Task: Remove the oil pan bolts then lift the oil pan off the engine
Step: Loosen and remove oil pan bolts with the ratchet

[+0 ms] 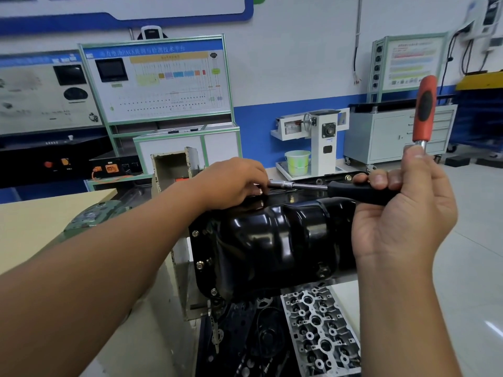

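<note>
The black oil pan (pixel 275 240) sits in the middle of the frame, still seated on the engine with several bolts (pixel 200 265) showing along its lower-left flange, so the job looks only partly done and lifting is still ahead. At the pan's upper edge the left hand (pixel 234 183) has its fingers curled at the socket end of a driver (pixel 326 187). At the right of the frame, the right hand (pixel 402 210) grips the driver's black handle together with a red-handled ratchet (pixel 424 110) that sticks upward.
</note>
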`<control>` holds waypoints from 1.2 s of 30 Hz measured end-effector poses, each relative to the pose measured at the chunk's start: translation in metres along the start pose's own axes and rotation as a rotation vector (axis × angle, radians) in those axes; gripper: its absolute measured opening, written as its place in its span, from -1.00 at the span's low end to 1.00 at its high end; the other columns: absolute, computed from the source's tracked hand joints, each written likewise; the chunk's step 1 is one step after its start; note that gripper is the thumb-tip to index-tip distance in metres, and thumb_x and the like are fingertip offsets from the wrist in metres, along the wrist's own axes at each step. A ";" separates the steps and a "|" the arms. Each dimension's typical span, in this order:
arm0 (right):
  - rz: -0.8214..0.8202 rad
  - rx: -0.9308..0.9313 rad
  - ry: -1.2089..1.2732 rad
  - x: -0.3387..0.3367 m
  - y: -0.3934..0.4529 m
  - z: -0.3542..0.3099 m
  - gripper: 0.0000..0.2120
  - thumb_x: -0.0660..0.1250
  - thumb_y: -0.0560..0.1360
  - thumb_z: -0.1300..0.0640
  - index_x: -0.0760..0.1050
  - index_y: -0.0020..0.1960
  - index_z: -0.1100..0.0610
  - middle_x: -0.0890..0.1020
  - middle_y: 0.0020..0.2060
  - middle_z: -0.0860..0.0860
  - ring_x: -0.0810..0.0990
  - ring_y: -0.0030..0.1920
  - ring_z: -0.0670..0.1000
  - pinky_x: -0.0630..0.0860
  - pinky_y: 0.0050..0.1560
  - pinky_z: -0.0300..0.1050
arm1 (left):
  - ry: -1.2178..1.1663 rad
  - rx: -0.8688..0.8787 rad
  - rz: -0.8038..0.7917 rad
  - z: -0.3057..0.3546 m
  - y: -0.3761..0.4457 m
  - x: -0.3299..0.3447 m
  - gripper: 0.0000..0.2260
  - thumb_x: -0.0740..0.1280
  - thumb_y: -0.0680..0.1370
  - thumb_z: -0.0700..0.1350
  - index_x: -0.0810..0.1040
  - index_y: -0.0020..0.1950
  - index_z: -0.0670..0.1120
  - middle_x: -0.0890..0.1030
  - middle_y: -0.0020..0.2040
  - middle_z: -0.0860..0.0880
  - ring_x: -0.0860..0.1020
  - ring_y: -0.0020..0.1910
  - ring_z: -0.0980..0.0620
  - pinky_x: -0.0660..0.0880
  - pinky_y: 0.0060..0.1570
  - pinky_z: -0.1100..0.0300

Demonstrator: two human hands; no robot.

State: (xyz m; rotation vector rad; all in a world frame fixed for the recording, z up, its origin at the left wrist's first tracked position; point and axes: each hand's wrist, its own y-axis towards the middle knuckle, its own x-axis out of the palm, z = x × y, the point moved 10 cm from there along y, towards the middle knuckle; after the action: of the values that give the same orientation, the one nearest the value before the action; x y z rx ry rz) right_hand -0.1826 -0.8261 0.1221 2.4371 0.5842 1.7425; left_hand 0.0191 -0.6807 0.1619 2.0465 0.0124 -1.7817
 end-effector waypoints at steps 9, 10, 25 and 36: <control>-0.014 -0.007 -0.012 0.001 -0.001 0.000 -0.94 0.41 0.61 0.22 0.53 0.01 0.17 0.38 -0.43 -0.02 0.40 -0.40 -0.01 0.56 -0.17 0.03 | -0.079 0.026 0.006 0.000 -0.003 0.002 -0.84 0.40 0.61 -0.19 0.73 0.10 0.00 0.64 0.18 0.10 0.58 0.17 0.02 0.52 0.15 -0.09; -0.015 -0.008 -0.014 0.002 -0.001 0.000 -0.94 0.41 0.61 0.22 0.53 0.01 0.16 0.38 -0.43 -0.02 0.40 -0.40 -0.01 0.56 -0.17 0.03 | -0.067 0.029 0.000 0.000 -0.002 0.002 -0.84 0.40 0.61 -0.19 0.74 0.08 0.01 0.64 0.18 0.10 0.57 0.17 0.02 0.53 0.14 -0.09; -0.027 -0.012 -0.020 0.005 -0.001 0.001 -0.95 0.40 0.61 0.22 0.57 -0.03 0.15 0.37 -0.42 0.00 0.40 -0.39 0.00 0.56 -0.16 0.04 | -0.141 0.001 0.063 -0.006 -0.001 0.001 -0.89 0.45 0.58 -0.23 0.73 0.04 -0.08 0.66 0.09 0.03 0.60 0.09 0.00 0.51 0.21 -0.09; -0.042 -0.037 -0.081 0.012 -0.004 0.002 -0.97 0.41 0.60 0.25 0.60 -0.02 0.18 0.42 -0.46 -0.02 0.42 -0.41 0.00 0.56 -0.12 0.07 | 0.139 0.087 0.026 0.011 -0.004 -0.003 -0.82 0.36 0.65 -0.13 0.71 0.15 0.08 0.62 0.24 0.13 0.55 0.24 0.00 0.56 0.05 -0.08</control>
State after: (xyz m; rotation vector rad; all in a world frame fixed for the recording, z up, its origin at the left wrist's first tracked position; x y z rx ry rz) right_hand -0.1786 -0.8184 0.1309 2.4391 0.5842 1.6153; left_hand 0.0069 -0.6802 0.1625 2.2183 -0.0517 -1.6478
